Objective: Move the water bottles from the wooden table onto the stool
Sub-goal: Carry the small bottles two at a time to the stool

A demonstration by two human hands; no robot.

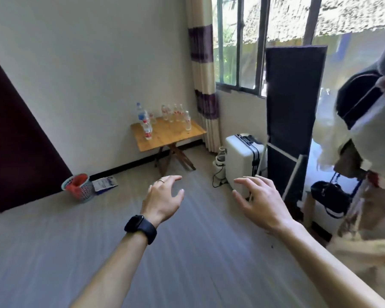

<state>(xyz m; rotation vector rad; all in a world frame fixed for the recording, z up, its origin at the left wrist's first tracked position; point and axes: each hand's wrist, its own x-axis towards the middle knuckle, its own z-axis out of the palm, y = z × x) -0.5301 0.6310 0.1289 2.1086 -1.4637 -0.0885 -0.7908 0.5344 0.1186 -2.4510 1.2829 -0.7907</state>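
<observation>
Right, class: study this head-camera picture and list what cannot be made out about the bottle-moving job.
- The water bottles, head view: too small and blurred to count or to judge how full.
- The stool, head view: none plainly recognisable; perhaps beyond the frame edge.
- The wooden table, head view: its far legs are hidden by its own top.
- The bags and cloth, head view: blurred, cut off by the right edge.

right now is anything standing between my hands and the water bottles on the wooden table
Nothing visible does. The left hand and right hand hang open over bare floor that runs to the wooden table with the water bottles. The basket sits to the left, the white suitcase to the right.
</observation>
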